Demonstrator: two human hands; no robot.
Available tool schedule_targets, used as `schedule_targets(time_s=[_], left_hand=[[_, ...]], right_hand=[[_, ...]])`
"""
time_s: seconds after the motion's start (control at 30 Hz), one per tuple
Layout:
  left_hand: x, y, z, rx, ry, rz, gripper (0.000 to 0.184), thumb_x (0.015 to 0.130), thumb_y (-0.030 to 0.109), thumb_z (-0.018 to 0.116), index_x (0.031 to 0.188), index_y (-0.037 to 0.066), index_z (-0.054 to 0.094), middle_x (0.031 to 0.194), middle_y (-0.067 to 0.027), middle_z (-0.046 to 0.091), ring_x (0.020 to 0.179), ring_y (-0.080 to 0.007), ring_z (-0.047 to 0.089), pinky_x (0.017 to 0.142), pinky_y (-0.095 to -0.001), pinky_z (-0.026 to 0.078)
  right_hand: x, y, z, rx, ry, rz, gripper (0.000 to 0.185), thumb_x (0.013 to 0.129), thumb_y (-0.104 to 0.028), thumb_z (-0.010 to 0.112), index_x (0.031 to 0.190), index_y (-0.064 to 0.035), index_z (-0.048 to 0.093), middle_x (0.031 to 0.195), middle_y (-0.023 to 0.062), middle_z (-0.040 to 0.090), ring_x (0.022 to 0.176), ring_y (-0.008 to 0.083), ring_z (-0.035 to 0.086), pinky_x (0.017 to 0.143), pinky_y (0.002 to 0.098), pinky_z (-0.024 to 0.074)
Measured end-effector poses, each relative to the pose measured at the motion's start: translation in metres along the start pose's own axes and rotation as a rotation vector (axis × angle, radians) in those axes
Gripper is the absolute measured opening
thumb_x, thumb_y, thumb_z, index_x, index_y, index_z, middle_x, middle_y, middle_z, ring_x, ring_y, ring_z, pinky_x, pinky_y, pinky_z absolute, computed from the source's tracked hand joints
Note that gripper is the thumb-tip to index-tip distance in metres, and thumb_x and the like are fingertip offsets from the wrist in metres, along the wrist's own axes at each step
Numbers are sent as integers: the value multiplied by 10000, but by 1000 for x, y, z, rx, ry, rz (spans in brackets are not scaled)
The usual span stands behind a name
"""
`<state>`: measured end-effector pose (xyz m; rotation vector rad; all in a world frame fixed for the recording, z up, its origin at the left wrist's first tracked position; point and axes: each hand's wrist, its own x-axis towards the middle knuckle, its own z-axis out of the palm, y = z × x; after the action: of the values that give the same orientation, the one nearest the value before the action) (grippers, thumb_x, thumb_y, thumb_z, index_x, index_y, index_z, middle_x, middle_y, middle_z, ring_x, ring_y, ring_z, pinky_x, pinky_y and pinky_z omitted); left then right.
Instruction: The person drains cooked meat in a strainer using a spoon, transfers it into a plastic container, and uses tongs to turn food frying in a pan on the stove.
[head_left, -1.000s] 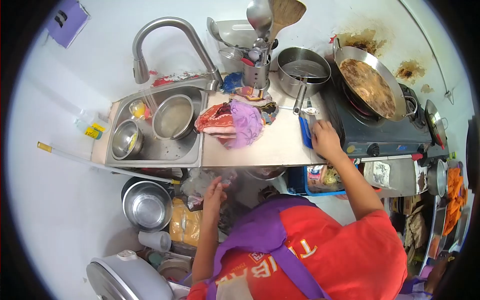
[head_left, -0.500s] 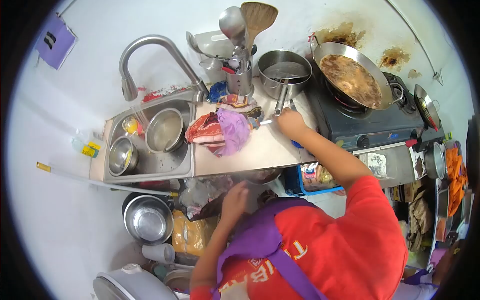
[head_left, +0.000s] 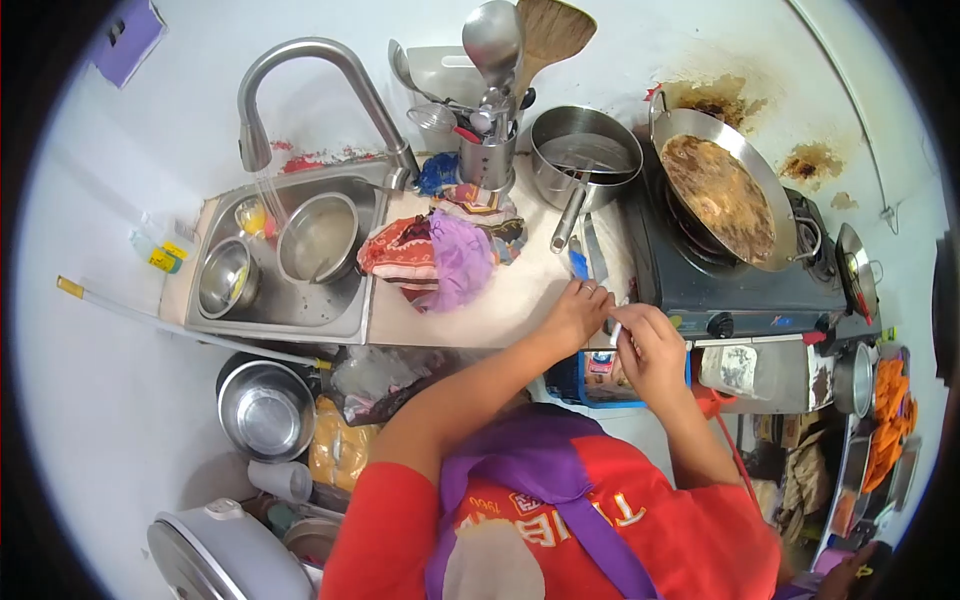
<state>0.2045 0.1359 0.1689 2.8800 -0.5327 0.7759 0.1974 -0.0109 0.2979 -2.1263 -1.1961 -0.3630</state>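
At the counter's front edge my hands are close together. My right hand [head_left: 652,345] is closed round a slim white handle [head_left: 615,332]; what it belongs to is hidden. Beside it on the left, my left hand [head_left: 578,315] has its fingers bent together towards the handle; anything in them is hidden. Just beyond lie a blue-handled utensil [head_left: 578,263] and a flat metal blade [head_left: 596,250]. The saucepan [head_left: 570,205] behind them points its handle forward. A blue-rimmed basket [head_left: 610,400] with packages stands below my hands.
To the right, a wok [head_left: 785,215] of bubbling brown liquid stands on the gas stove [head_left: 750,296]. Crumpled cloths [head_left: 440,262] lie left of my hands. Water runs from the tap [head_left: 256,150] into a bowl [head_left: 318,240] in the sink [head_left: 300,318]. A holder [head_left: 487,160] contains utensils.
My right hand has drawn back from beside the saucepan handle to the counter's front edge with the white handle. My left hand has come up from below the counter to meet it.
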Motion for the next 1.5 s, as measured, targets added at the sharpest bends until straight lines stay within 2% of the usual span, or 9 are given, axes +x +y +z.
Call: schedule_targets(time_s=[0.27,0.47,0.6,0.77,0.9,1.1,1.3,1.37,1.5], left_hand=[[-4,-25,-41,20,144,71,115,730,185,537,800,106,584,810,-24,491,777,-171,532,720,-325,402],[-91,-25,-138,-43,184,-59,227,739,161,541,944,75,590,920,-54,557,771,-181,570,693,-313,439],[-187,9,-191,21,291,-338,264,752,140,550,1002,72,604,969,-68,590,810,-206,602,708,-333,472],[-273,110,-269,282,351,-1007,242,736,126,590,968,67,625,925,-73,607,782,-247,611,668,-350,495],[-285,217,-308,577,464,-1477,229,737,114,631,962,76,645,909,-56,620,764,-221,615,641,-347,492],[-251,353,-338,1001,577,-1856,253,686,42,687,937,60,661,874,-81,619,730,-222,616,612,-316,492],[-239,460,-337,1863,689,-2085,166,720,-64,633,870,4,616,870,-100,613,763,-199,609,668,-279,483],[-249,486,-330,1965,986,-2076,126,767,-40,620,888,-8,606,874,-93,607,760,-165,599,670,-255,474],[-290,541,-311,2025,1611,-1910,97,847,15,591,934,-28,594,885,-73,594,765,-105,579,663,-223,462]], right_hand=[[-3,6,4,88,87,-40,301,686,96,591,967,-10,617,922,153,616,854,303,610,740,337,494],[31,-31,14,216,27,-320,300,685,117,621,954,-18,620,912,164,626,821,306,617,725,352,504],[56,-76,44,428,-144,-593,282,704,123,621,940,-30,597,904,173,620,804,308,621,713,341,507],[66,-144,122,612,-293,-741,225,769,58,568,963,-50,607,893,148,580,792,280,582,726,354,476],[59,-239,163,881,-430,-1104,224,799,70,554,1004,-13,590,892,135,583,810,258,572,728,351,468],[-33,-400,176,1264,-937,-1444,222,766,54,593,978,-6,620,957,160,604,902,291,598,809,336,459],[-210,-513,178,1524,-1318,-1742,189,763,-30,648,951,-26,643,1017,148,620,935,290,611,810,335,476],[-274,-530,173,1527,-1531,-1700,169,772,-82,651,933,-29,642,1027,148,616,938,295,607,813,335,477],[-377,-545,160,1620,-1579,-1883,203,778,-29,583,977,-30,624,1036,159,600,933,313,601,810,358,482]])
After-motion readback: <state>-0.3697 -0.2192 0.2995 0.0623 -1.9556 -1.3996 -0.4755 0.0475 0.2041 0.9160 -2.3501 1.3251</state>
